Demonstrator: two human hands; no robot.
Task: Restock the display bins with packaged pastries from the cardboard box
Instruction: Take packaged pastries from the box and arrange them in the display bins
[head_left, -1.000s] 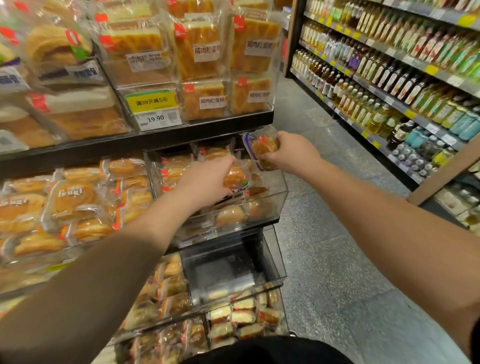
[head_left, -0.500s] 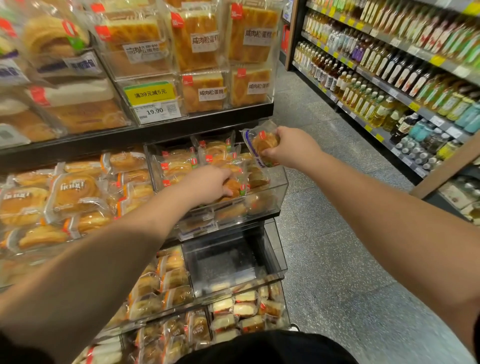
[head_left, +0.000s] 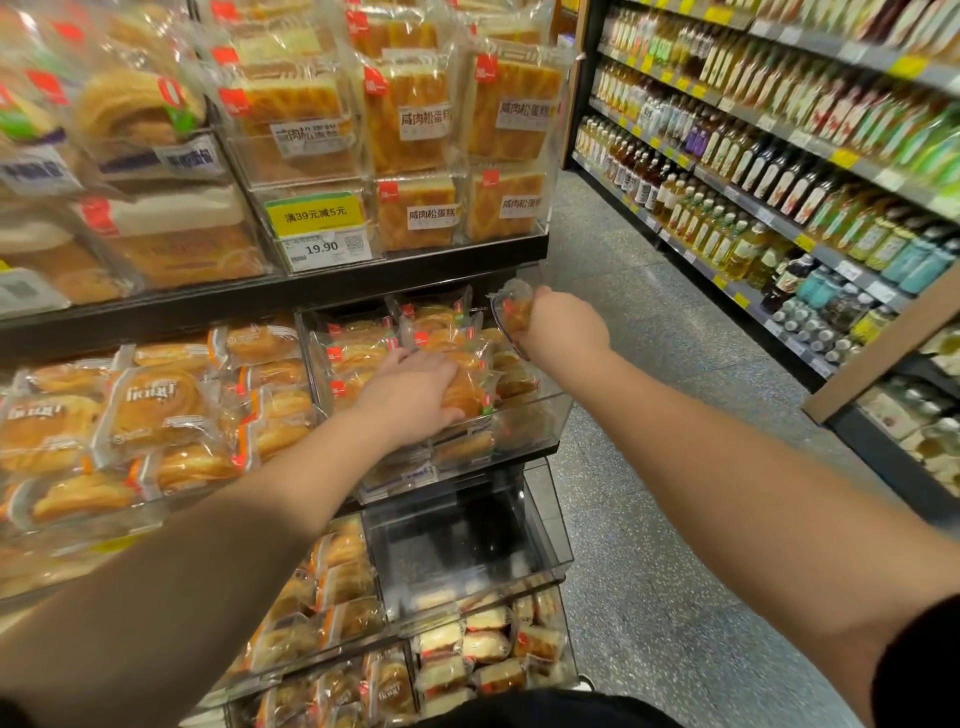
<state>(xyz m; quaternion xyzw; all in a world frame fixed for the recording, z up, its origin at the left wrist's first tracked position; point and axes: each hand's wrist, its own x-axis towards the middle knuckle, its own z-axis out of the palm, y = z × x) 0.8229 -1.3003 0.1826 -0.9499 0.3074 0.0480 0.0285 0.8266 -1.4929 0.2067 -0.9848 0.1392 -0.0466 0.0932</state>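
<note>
- An empty bin (head_left: 457, 540) is sitting nearest, 1 tier below the one being filled; the lowest bins (head_left: 483, 644) beneath it are holding small cakes.
- The left hand (head_left: 415, 400) is now lying deeper in the clear bin (head_left: 545, 415) than 1 second ago, fingers curling over a bun (head_left: 467, 389) and pressing it down among the packs already there. It has moved from hovering at the bin's middle to settling on the front row, so this bun is reading as placed or nearly so.
- The right hand (head_left: 563, 327) is gripping a second pack (head_left: 511, 312) at the bin's far right corner, just under the upper shelf (head_left: 363, 280). It has dropped slightly and the pack has tipped toward the bin since the earlier frames, so this 1 is probably going in next.
- The bin is looking close to full, packs reaching its rim; pushing harder is likely to crush soft buns.
- The cardboard box is not showing in this view, so what is left to restock cannot be told.
- Further off, loaf cakes (head_left: 410, 119) are standing above a 19.90 tag (head_left: 324, 247), and bottles (head_left: 737, 228) are lining the aisle racks to the right.
</note>
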